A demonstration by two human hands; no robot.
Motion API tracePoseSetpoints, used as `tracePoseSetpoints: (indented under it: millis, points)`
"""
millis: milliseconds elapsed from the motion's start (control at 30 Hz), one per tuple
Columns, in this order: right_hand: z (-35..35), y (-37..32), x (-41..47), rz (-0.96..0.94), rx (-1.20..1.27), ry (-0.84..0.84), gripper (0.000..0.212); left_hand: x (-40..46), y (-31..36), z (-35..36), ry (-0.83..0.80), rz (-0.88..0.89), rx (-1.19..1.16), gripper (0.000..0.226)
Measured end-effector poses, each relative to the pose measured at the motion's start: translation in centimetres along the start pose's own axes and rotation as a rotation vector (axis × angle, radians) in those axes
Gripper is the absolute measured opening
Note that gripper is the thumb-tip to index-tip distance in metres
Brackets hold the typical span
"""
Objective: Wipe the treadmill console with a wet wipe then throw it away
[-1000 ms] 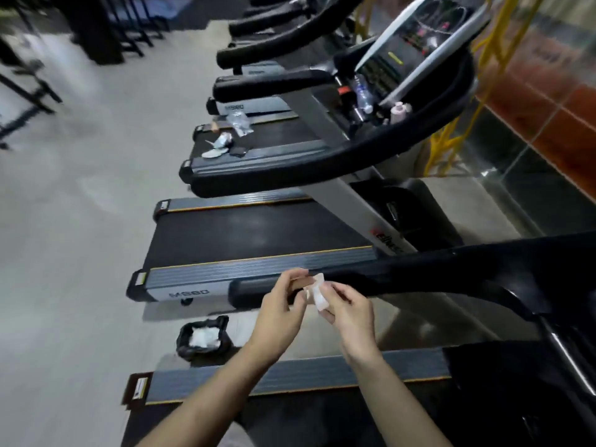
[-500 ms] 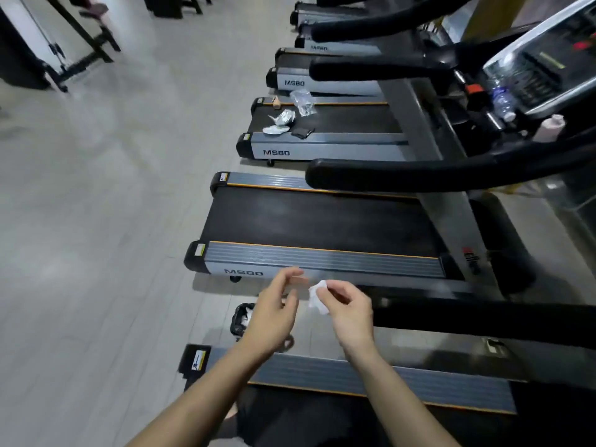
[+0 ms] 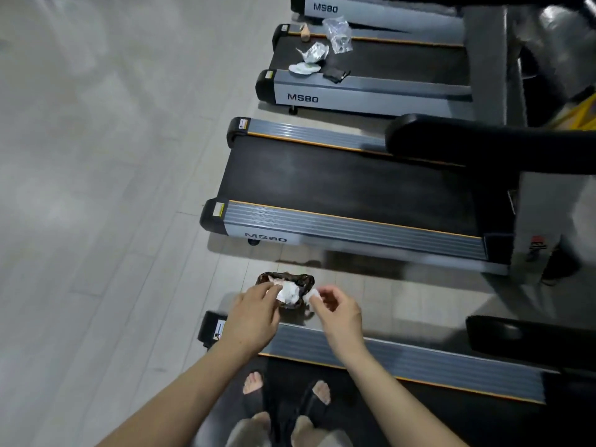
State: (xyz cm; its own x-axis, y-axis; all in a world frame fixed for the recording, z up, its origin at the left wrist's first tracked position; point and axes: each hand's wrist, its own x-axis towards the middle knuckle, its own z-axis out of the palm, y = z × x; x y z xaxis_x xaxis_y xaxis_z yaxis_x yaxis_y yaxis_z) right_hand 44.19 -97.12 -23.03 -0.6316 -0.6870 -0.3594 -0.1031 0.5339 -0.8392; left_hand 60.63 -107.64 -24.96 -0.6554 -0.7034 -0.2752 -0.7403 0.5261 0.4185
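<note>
While both hands hover above the bin (image 3: 308,280) on the floor (image 3: 96,188) between treadmills, the right hand (image 3: 337,312) pinches a small white wipe (image 3: 312,297); the left hand (image 3: 253,312) has fingers curled at white paper, seemingly already in the bin, grip unclear. Judging by this, disposal is underway: next, release the wipe squarely over the bin.

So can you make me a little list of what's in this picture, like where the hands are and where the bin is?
left hand: above the bin, nothing clearly held
right hand: fingers pinch a small white wipe
bin: small, black-lined, on the floor between two treadmills, white paper inside
feet: in sandals on the nearest treadmill belt
far treadmill: wrappers lying on it
</note>
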Motion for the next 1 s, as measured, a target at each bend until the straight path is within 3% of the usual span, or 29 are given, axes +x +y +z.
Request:
tracePoseSetpoints:
  millis: [400, 733, 867, 1000]
  points:
    - [14.8, 26.4, 16.5, 0.028, -0.215, -0.113, 0.007, 11.5, -14.2, 26.5, -0.127, -0.154, 0.028, 0.047]
    - [27.1, 48.3, 34.2, -0.3, -0.637, -0.169, 0.019, 24.0, -26.3, 49.3, -0.093, -0.096, 0.178, 0.048]
    - [30.9, 55.4, 39.2, -0.429, -0.807, -0.173, 0.019, 28.2, -29.5, 55.7, -0.073, -0.09, 0.248, 0.051]
    - [32.1, 58.4, 40.2, -0.303, -0.928, -0.33, 0.039, 29.7, -30.3, 58.0, -0.079, -0.089, 0.259, 0.054]
